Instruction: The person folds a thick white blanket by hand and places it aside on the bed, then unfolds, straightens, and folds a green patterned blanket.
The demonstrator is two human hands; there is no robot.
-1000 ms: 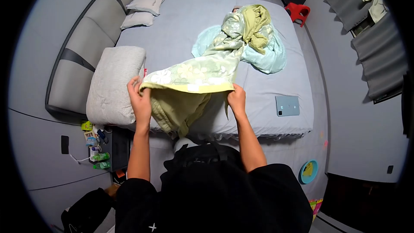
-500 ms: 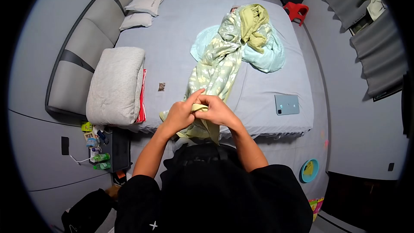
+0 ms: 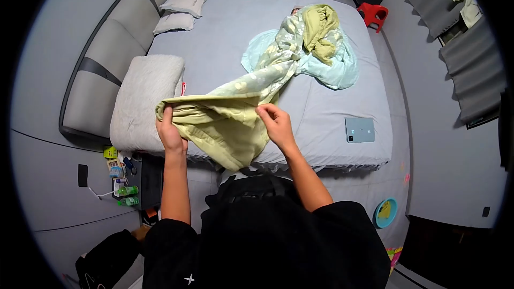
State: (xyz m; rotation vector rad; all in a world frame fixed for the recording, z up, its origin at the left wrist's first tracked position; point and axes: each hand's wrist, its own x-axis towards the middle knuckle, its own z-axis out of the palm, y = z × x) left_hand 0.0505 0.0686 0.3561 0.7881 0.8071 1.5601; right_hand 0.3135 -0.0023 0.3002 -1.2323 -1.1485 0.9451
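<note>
A green floral fabric cover [image 3: 219, 128] stretches from the near edge of the bed up to a bunched heap, its plain yellow-green side facing me at the near end. My left hand [image 3: 171, 131] grips its left corner, thumb on top and fingers beneath. At the right end of the raised edge, my right hand [image 3: 277, 123] pinches the cloth between thumb and fingers. The far part lies twisted and piled on a light blue round cloth [image 3: 342, 69] on the bed.
The bed [image 3: 225, 27] has a grey sheet. A folded grey quilt [image 3: 144, 101] lies at left, two pillows [image 3: 184, 1] beyond it. A tablet [image 3: 360, 130] rests near the right edge. A nightstand [image 3: 147, 182] with bottles stands at lower left; a red stool [image 3: 373, 15] is far right.
My hands were together half a second ago; now they are spread apart, with the cloth's edge stretched between them. The cover's near end has opened out to the left over the bed's edge.
</note>
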